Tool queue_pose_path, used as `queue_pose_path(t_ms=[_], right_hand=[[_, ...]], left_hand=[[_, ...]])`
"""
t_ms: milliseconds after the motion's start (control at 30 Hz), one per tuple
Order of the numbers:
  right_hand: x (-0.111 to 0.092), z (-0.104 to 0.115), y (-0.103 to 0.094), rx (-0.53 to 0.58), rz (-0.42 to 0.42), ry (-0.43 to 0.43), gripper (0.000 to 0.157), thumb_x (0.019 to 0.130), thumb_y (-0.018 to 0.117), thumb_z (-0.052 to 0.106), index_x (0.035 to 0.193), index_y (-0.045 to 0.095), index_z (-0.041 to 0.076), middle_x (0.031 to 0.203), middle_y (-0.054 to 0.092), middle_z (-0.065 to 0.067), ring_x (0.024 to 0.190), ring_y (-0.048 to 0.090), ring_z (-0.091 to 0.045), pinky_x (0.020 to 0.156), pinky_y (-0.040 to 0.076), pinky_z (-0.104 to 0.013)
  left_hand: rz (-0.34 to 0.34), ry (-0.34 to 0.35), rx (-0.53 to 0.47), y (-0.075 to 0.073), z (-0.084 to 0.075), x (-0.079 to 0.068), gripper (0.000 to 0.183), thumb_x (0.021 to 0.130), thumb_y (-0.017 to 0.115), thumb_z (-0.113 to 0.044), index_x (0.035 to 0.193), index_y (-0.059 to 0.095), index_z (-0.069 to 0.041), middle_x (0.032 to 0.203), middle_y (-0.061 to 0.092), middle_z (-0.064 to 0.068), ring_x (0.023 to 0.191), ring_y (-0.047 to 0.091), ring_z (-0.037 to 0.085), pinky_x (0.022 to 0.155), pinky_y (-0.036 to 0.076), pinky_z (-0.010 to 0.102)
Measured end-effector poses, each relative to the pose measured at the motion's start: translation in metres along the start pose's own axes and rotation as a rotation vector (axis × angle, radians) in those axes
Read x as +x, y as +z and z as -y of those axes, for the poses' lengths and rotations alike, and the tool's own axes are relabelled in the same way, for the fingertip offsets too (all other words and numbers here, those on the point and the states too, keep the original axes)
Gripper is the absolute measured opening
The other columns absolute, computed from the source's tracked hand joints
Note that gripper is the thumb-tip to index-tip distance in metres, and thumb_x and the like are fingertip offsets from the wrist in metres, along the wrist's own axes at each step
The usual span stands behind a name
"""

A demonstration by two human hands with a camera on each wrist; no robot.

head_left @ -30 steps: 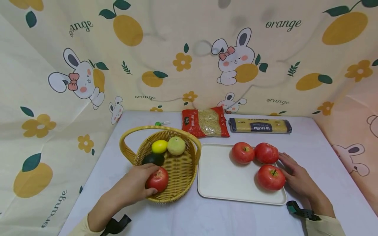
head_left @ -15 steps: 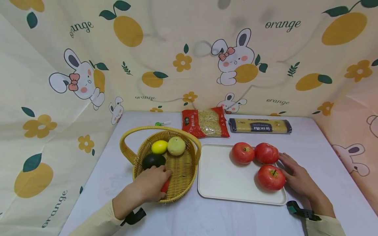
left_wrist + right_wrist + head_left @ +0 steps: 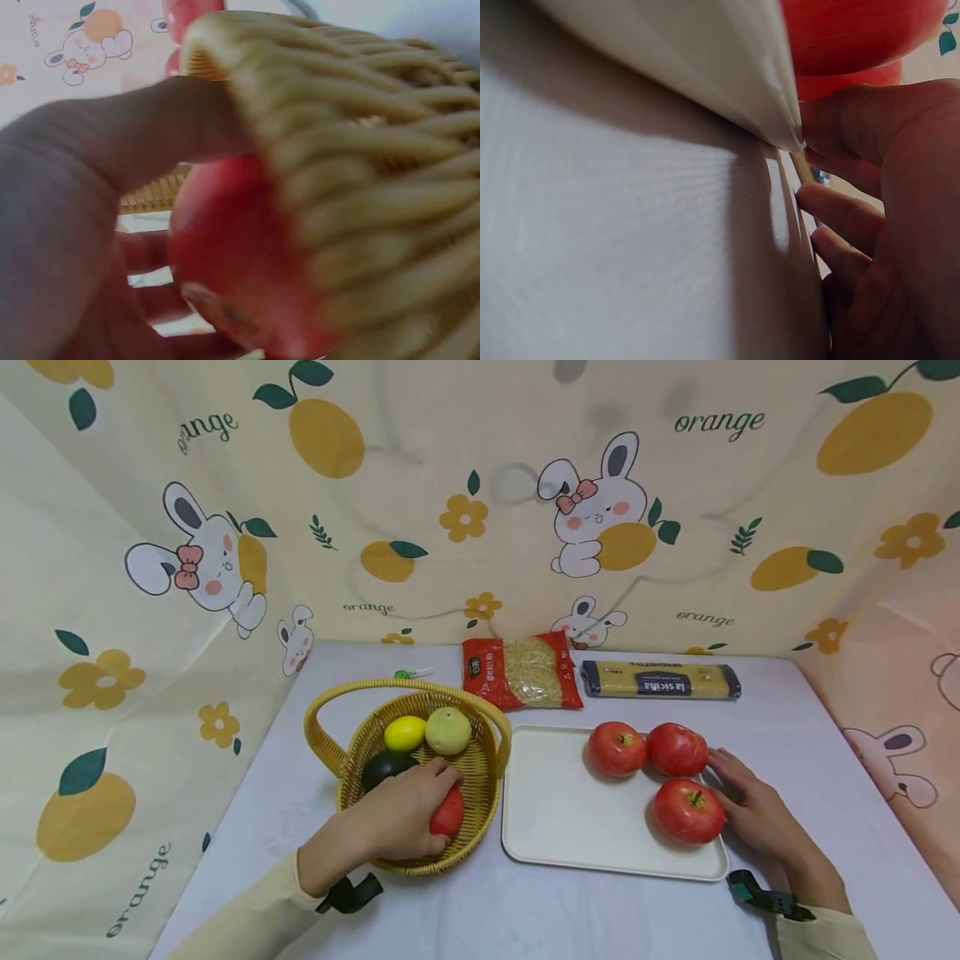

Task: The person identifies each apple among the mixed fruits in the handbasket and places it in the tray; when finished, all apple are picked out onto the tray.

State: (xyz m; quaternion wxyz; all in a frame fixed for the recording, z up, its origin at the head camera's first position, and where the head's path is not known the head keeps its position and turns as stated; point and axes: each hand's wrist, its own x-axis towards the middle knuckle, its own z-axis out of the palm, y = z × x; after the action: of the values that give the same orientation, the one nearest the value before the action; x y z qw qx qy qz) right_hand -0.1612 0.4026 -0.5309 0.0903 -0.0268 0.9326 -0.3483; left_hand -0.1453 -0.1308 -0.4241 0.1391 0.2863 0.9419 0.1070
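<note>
My left hand (image 3: 408,814) curls round a red apple (image 3: 449,812) inside the woven basket (image 3: 327,745); the left wrist view shows the apple (image 3: 240,255) close up against the basket wall (image 3: 375,165). A lemon (image 3: 405,732), a pale green fruit (image 3: 448,731) and a dark avocado (image 3: 382,766) also lie in the basket. My right hand (image 3: 750,810) rests flat on the table against the right rim of the white tray (image 3: 570,827), beside three red tomatoes (image 3: 687,811). In the right wrist view its fingers (image 3: 847,217) lie along the tray edge (image 3: 727,67).
A red bag of noodles (image 3: 522,671) and a dark pack of spaghetti (image 3: 662,680) lie at the back of the table. A small green object (image 3: 406,674) sits behind the basket. Patterned cloth walls close in the table on three sides.
My left hand has moved the red apple from the basket's front left toward its right side, nearer the tray. The right hand has stayed put.
</note>
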Motion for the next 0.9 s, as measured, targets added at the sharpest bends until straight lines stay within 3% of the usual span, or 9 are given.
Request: queue_pose_path(t_ms=[133,333,567,667,767,900], right_hand=[[0.001,-0.001,0.000,-0.002,-0.004,-0.010,0.074,0.112,0.060,0.038,0.172,0.031,0.007,0.177,0.018,-0.035,0.163,0.010,-0.061,0.109,0.029,-0.091],[0.001,-0.001,0.000,-0.003,-0.003,0.002,0.075,0.112,0.061,0.039,0.173,0.030,0.008,0.177,0.018,-0.035,0.164,0.010,-0.060,0.109,0.030,-0.091],[0.001,-0.002,0.000,0.003,-0.005,-0.001,0.074,0.112,0.061,0.037,0.172,0.031,0.008,0.177,0.018,-0.035,0.164,0.010,-0.060,0.109,0.029,-0.091],[0.001,-0.002,0.001,0.007,-0.006,0.003,0.074,0.112,0.061,0.038,0.172,0.031,0.008,0.177,0.018,-0.035,0.164,0.010,-0.060,0.109,0.029,-0.091],[0.000,-0.002,0.002,0.008,-0.006,0.008,0.074,0.112,0.061,0.038,0.172,0.031,0.008,0.177,0.018,-0.035,0.164,0.010,-0.060,0.110,0.029,-0.091],[0.000,-0.001,0.001,0.000,-0.011,0.001,0.074,0.112,0.061,0.037,0.172,0.031,0.007,0.176,0.018,-0.035,0.164,0.010,-0.060,0.110,0.029,-0.091]], left_hand=[[-0.008,0.009,-0.046,0.003,0.001,0.002,0.074,0.086,0.091,-0.031,0.148,0.058,-0.008,0.142,0.061,0.010,0.115,0.066,0.025,0.091,0.066,0.044],[0.046,-0.051,0.031,0.000,0.000,-0.001,0.077,0.088,0.090,-0.032,0.151,0.059,-0.003,0.149,0.060,0.017,0.119,0.066,0.033,0.098,0.063,0.049],[0.067,-0.078,0.010,-0.005,-0.001,-0.003,0.079,0.083,0.096,-0.028,0.145,0.059,0.004,0.124,0.068,0.016,0.105,0.067,0.029,0.095,0.063,0.045],[0.079,-0.072,0.024,-0.007,0.002,-0.003,0.081,0.080,0.097,-0.025,0.146,0.058,0.002,0.123,0.068,0.014,0.106,0.066,0.029,0.096,0.062,0.045],[0.042,-0.044,-0.004,-0.010,0.005,-0.003,0.086,0.079,0.097,-0.022,0.150,0.055,-0.001,0.135,0.065,0.014,0.112,0.066,0.028,0.098,0.063,0.046],[-0.065,-0.003,-0.087,-0.016,0.007,-0.005,0.093,0.078,0.094,-0.022,0.159,0.051,-0.007,0.152,0.059,0.012,0.118,0.066,0.025,0.097,0.064,0.048]])
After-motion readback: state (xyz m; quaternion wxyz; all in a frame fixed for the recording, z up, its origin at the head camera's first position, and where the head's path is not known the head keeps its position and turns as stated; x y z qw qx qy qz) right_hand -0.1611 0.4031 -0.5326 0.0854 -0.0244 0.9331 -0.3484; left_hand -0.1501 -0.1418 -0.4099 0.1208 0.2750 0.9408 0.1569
